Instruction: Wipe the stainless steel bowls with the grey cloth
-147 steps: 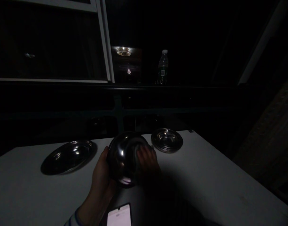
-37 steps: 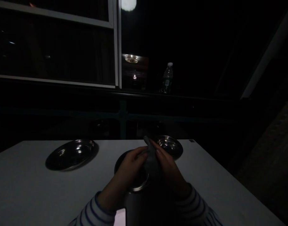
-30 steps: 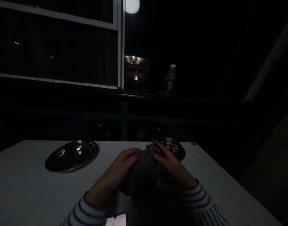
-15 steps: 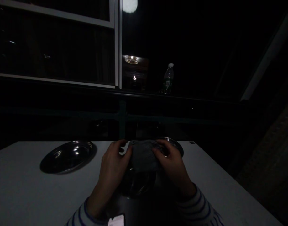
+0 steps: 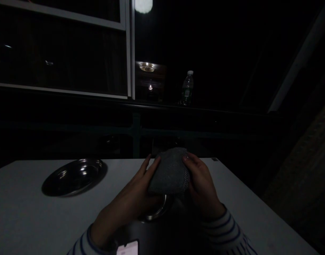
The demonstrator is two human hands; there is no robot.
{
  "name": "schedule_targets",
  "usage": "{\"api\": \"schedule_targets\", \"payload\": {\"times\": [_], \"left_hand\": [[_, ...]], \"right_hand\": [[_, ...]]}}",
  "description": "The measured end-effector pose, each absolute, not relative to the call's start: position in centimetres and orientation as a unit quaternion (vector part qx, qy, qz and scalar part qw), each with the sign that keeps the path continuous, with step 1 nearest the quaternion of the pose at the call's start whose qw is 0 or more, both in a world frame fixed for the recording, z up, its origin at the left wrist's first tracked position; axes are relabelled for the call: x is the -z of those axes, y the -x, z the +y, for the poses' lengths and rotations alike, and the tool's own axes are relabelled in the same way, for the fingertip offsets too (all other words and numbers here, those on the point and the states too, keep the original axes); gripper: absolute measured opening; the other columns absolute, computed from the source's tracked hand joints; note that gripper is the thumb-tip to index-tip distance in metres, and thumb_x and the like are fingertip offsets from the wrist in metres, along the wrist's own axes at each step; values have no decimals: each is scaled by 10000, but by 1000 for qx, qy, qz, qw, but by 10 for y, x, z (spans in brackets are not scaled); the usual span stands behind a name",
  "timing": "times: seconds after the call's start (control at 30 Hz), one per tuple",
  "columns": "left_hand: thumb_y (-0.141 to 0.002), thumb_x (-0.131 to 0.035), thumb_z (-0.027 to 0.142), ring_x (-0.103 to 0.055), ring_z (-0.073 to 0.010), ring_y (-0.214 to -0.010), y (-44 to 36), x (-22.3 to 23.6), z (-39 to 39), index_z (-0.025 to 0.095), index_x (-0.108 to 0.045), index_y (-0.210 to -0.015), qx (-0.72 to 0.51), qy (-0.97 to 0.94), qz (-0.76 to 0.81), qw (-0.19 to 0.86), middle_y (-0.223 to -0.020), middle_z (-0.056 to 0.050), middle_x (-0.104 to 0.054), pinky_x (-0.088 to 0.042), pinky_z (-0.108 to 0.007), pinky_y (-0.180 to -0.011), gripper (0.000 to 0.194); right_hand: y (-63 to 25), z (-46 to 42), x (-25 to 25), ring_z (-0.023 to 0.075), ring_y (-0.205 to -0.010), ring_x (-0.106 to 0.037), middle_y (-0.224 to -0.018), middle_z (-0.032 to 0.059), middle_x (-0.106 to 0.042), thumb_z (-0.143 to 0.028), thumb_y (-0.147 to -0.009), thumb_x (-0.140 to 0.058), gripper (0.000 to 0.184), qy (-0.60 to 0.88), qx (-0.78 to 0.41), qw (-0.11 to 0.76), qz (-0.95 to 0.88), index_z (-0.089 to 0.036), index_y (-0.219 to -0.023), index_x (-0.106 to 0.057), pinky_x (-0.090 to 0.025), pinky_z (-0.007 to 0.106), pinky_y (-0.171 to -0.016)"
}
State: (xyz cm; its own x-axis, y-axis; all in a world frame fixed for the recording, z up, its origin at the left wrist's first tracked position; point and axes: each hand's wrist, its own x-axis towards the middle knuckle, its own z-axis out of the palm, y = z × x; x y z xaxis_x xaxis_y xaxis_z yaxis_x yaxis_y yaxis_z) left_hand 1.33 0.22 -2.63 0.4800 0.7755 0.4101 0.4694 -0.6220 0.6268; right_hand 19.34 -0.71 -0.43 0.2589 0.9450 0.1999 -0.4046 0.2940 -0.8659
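Note:
A grey folded cloth [image 5: 169, 172] with a stitched-looking edge is held up above the table between my hands. My right hand [image 5: 202, 180] pinches its right side, thumb in front and the other fingers behind. Along the left side lies my left hand [image 5: 135, 189], its thumb and fingers around the edge and partly hidden by the cloth. Below them the rim of a shiny metal plate [image 5: 158, 213] shows; cloth and hands cover the rest of it.
Another shiny metal dish [image 5: 74, 177] stands on the left of the white table [image 5: 27, 209]. A lit phone [image 5: 128, 248] lies at the near edge. Beyond the table, a clear bottle [image 5: 187, 88] stands on a dark ledge beside a window frame [image 5: 129, 49].
The cloth has been turned and raised slightly, now showing a stitched edge. My left hand has shifted from its upper left corner to along its side. A metal dish behind is now hidden.

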Motion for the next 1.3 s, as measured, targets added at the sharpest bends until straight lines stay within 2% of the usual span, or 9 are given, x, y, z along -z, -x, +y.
{"api": "schedule_targets", "payload": {"times": [0.07, 0.17, 0.3, 0.57, 0.7, 0.9, 1.03, 1.2, 1.3], "left_hand": [[-667, -575, 123, -408, -246, -1235, -12, 22, 5, 273, -197, -1399, -383, -791, 361, 312, -1466, -114, -244, -418, -399, -943, 837], [-682, -571, 173, -534, -223, -1106, -11, 11, 6, 208, -505, -1216, -431, -727, 347, 408, -1332, -105, -467, -466, -364, -884, 539], [-689, -584, 265, -558, -233, -1051, -11, 0, 3, 186, -686, -757, -484, -704, 381, 354, -1187, -88, -575, -471, -361, -861, 146], [-749, -562, 395, -616, -170, -781, -11, 2, 2, 197, -665, -790, -517, -692, 445, 235, -890, -43, -660, -498, -255, -626, 227], [-759, -555, 415, -598, -147, -706, -6, 4, 1, 194, -651, -823, -531, -680, 475, 174, -803, -19, -652, -457, -212, -545, 249], [-798, -490, 411, -565, -120, -643, -5, -3, 0, 191, -589, -803, -590, -609, 491, 199, -716, 20, -611, -421, -195, -526, 241], [-785, -491, 451, -566, -139, -678, -6, -6, 3, 188, -563, -789, -621, -552, 511, 218, -714, 14, -597, -429, -216, -558, 272], [-762, -477, 531, -584, -168, -644, -3, -3, 9, 174, -564, -894, -602, -517, 519, 318, -692, -8, -604, -442, -258, -541, 390], [-734, -529, 504, -600, -188, -705, 0, -3, 13, 151, -551, -998, -600, -522, 541, 275, -782, -43, -627, -458, -285, -591, 441]], "right_hand": [[-195, -5, 4, 197, -828, -629, -924, 51, -668, -299, -680, -664, 292, 353, -478, 717, -364, -165, -931, -598, -499, 300, -706], [-197, -1, 8, 188, -833, -625, -916, 39, -661, -272, -680, -659, 307, 359, -479, 723, -345, -171, -959, -580, -493, 286, -702], [-202, 4, 17, 167, -730, -631, -819, 21, -666, -248, -653, -679, 442, 414, -487, 675, -369, -176, -1063, -529, -475, 262, -635], [-208, 6, 22, 160, -778, -632, -915, 33, -666, -265, -661, -678, 463, 430, -516, 577, -464, -199, -1100, -549, -470, 261, -672], [-205, 4, 21, 164, -854, -616, -961, 33, -661, -333, -735, -618, 336, 438, -490, 547, -518, -212, -1048, -611, -459, 271, -731], [-202, -10, 16, 173, -997, -570, -1080, 29, -627, -446, -840, -478, 334, 342, -532, 513, -579, -253, -1075, -617, -405, 325, -897], [-200, -14, 15, 172, -911, -602, -990, 20, -653, -348, -760, -618, 367, 322, -551, 472, -608, -255, -1114, -588, -427, 330, -854], [-196, -13, 12, 156, -779, -604, -805, 11, -652, -344, -744, -619, 189, 390, -491, 469, -622, -177, -819, -670, -444, 257, -705], [-197, -15, 6, 152, -761, -592, -793, 7, -642, -380, -741, -611, 222, 430, -449, 497, -605, -175, -818, -652, -437, 248, -678]]}}
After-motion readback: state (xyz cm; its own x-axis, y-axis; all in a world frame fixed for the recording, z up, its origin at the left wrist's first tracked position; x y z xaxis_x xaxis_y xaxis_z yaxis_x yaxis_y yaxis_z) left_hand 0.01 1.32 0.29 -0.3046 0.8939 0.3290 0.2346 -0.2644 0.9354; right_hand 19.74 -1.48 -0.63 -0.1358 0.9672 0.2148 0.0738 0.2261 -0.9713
